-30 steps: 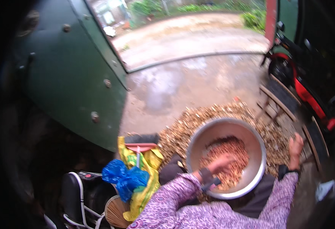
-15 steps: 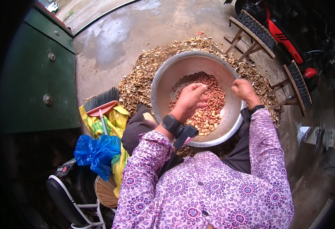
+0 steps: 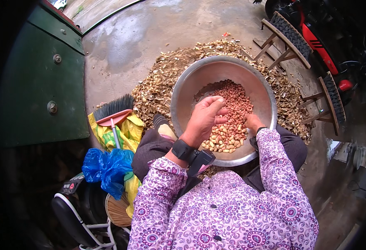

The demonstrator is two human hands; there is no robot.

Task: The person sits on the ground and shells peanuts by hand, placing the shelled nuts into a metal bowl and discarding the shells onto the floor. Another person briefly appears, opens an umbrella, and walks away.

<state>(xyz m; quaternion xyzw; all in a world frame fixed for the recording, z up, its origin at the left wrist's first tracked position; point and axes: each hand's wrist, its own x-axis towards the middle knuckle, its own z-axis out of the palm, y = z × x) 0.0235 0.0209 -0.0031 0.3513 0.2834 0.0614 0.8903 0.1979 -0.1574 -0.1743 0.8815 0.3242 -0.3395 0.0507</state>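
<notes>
A wide metal basin [image 3: 183,89] sits between my knees. Reddish shelled peanuts [image 3: 235,98] cover much of its bottom, and paler peanuts in their shells [image 3: 226,141] lie at the near side. Above the middle of the basin is my left hand [image 3: 206,116], thumb and forefinger pressed together, the other fingers curled; whatever is in the pinch is too small to name. My right hand [image 3: 253,122] dips inside the basin's right wall at the edge of the peanuts, its fingers curled and partly hidden. What it holds, if anything, does not show.
Broken peanut shells [image 3: 158,83] are heaped round the basin. To the left are a broom [image 3: 115,116], a yellow sack [image 3: 128,127], a blue plastic bag [image 3: 110,168] and a green metal door [image 3: 45,91]. Wooden stools [image 3: 291,39] stand at the right by a red-and-black vehicle [image 3: 320,48].
My right hand has moved from over the basin's right rim down and left into the basin. My left hand stays pinched over the peanuts. The whole view has shifted slightly.
</notes>
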